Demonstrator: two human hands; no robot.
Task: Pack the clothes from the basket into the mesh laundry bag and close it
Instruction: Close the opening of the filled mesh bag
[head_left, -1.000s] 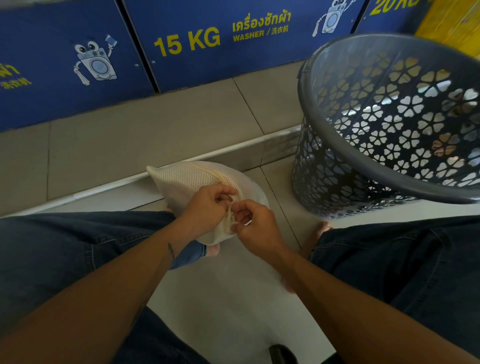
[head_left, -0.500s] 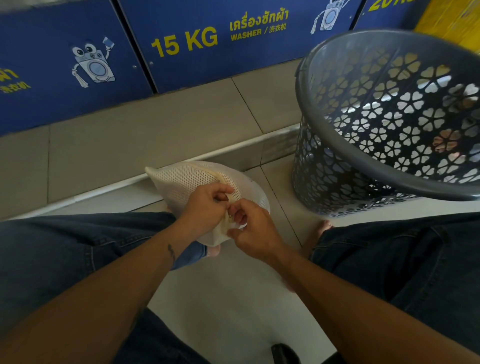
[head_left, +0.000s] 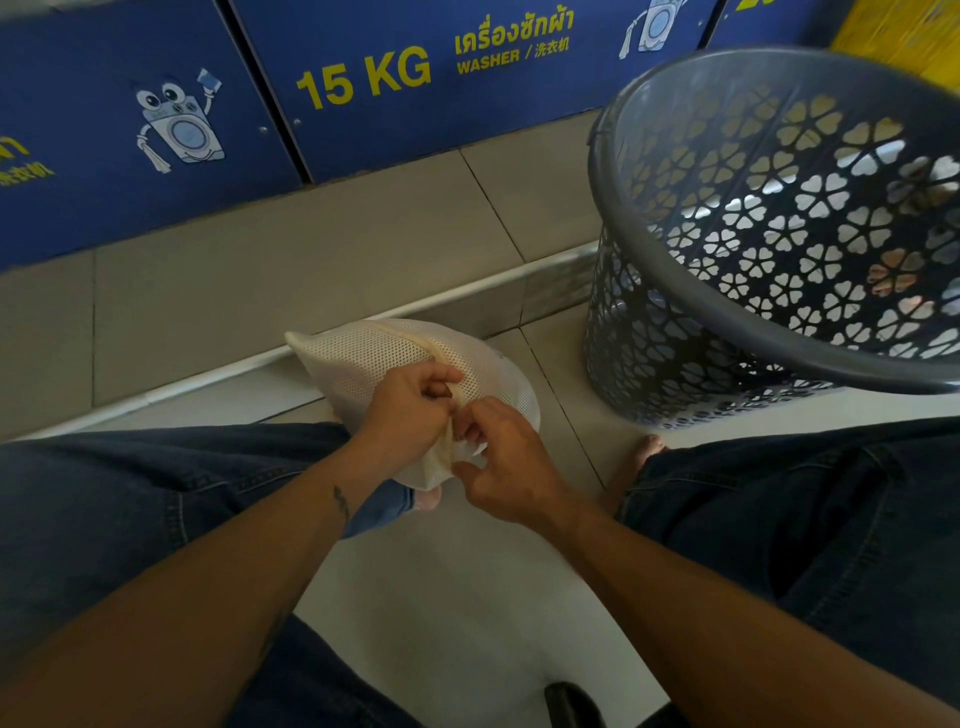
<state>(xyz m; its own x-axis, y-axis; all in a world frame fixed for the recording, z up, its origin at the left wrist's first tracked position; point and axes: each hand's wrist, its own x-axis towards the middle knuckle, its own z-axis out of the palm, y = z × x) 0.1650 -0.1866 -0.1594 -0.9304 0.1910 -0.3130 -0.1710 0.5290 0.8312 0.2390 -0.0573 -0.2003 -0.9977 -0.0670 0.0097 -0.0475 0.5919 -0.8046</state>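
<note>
A cream mesh laundry bag (head_left: 374, 353), bulging and full, rests on the floor between my knees. My left hand (head_left: 408, 410) grips the bag's near edge along its zip seam. My right hand (head_left: 501, 462) pinches the same edge right beside it, fingertips against the bag's near corner. The zip pull is hidden by my fingers. A grey plastic basket (head_left: 675, 332) with flower-shaped holes stands to the right, tilted toward me; no clothes show in the visible part of its inside.
Blue washer panels (head_left: 363, 83) marked 15 KG line the back above a tiled step (head_left: 311, 244). My jeans-clad legs flank the bag, with bare toes (head_left: 649, 447) near the basket. A dark object (head_left: 571, 706) sits at the bottom edge.
My right hand has shifted slightly toward me along the bag's near edge. The bag and left hand have hardly moved. The view has tipped a little.
</note>
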